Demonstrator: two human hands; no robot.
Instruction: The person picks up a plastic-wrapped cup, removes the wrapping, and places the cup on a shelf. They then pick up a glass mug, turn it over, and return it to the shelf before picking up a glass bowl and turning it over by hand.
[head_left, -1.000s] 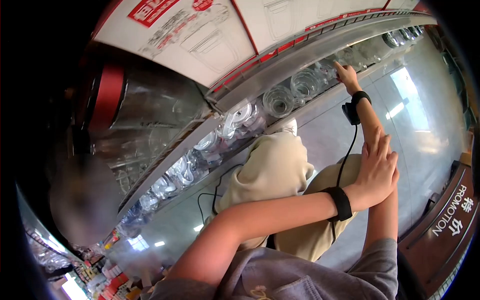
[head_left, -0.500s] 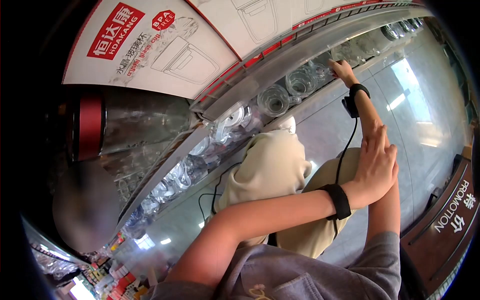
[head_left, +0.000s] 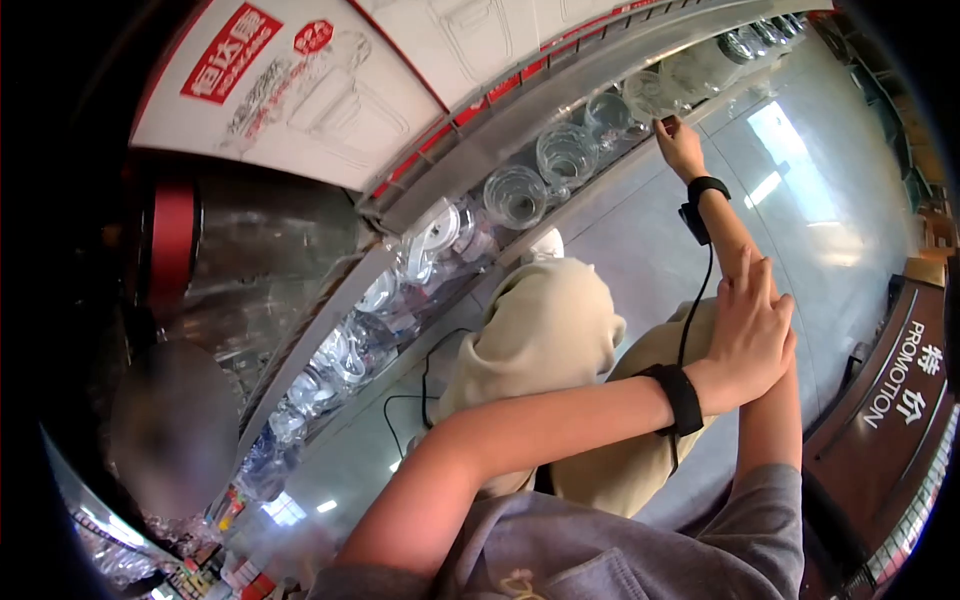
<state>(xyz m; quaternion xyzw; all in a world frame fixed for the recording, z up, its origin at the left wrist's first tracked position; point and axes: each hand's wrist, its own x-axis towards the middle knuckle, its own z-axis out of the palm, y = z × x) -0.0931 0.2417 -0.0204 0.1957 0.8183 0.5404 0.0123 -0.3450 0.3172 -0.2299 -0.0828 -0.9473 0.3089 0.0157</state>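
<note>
My right hand [head_left: 681,150] reaches to the front edge of the low shelf, fingers curled together beside a clear glass vessel [head_left: 648,95]. A small dark patch shows at the fingertips, but what they hold, if anything, I cannot make out. Left of that hand stand several glass mugs [head_left: 567,155] in a row. My left hand [head_left: 750,335] lies across my right forearm, fingers stretched out and slightly apart, holding no object. Black straps [head_left: 679,400] circle both wrists, and a cable [head_left: 697,300] hangs from the right one.
Cartons printed with glass cups [head_left: 290,90] stand on the shelf above. A large glass jar with a red band [head_left: 175,235] is close on the left. Wrapped glassware [head_left: 345,355] fills the lower shelf. A brown promotion sign [head_left: 890,390] stands right, above grey floor tiles [head_left: 790,230].
The view has shifted, so the shelf and mugs appear further left. My right hand is slightly further right along the shelf, past the mugs. My left hand stays on the right forearm.
</note>
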